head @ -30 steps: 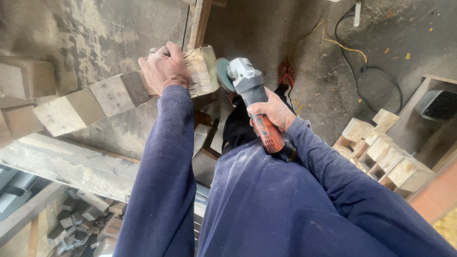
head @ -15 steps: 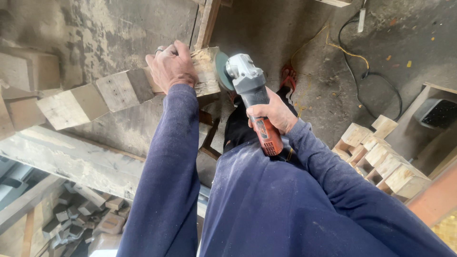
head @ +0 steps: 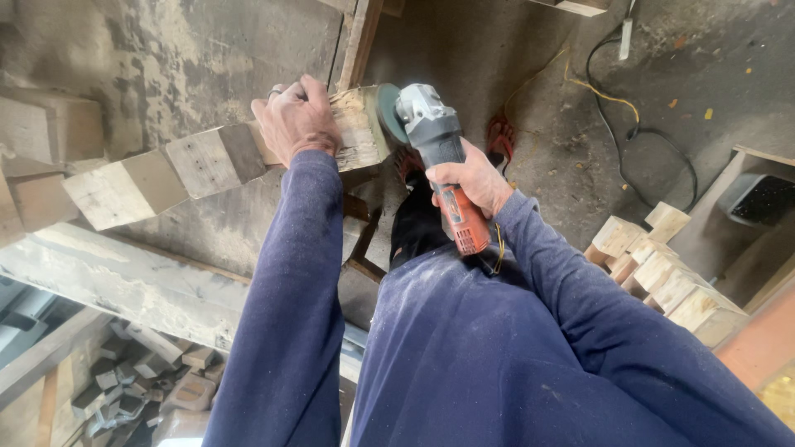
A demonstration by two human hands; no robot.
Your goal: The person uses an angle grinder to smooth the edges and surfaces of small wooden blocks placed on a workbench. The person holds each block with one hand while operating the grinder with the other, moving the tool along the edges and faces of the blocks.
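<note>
Step in hand: grinding the end of a long wooden beam with an angle grinder. The beam runs from the left edge of the frame up toward top centre; its rough end sits just left of the grinder's disc, which meets the end face.

Left hand: fingers curled over the top of the beam near its end, clamping it down. A ring shows on one finger. Right hand: fingers wrapped closed around the grinder's orange-and-grey body, wrist in line with the tool.

Judgement for doing it well: keep the left fingers back from the end face, since they lie near the disc; hold the disc flat with light, even pressure; keep the beam from rocking.

Surroundings: concrete floor at upper centre. A black cable and a yellow cord snake across the upper right, near the feet — a likely snag. Cut wooden blocks are stacked at right. A heavy pale timber crosses lower left, with scrap offcuts below it. Red footwear shows beyond the grinder.
</note>
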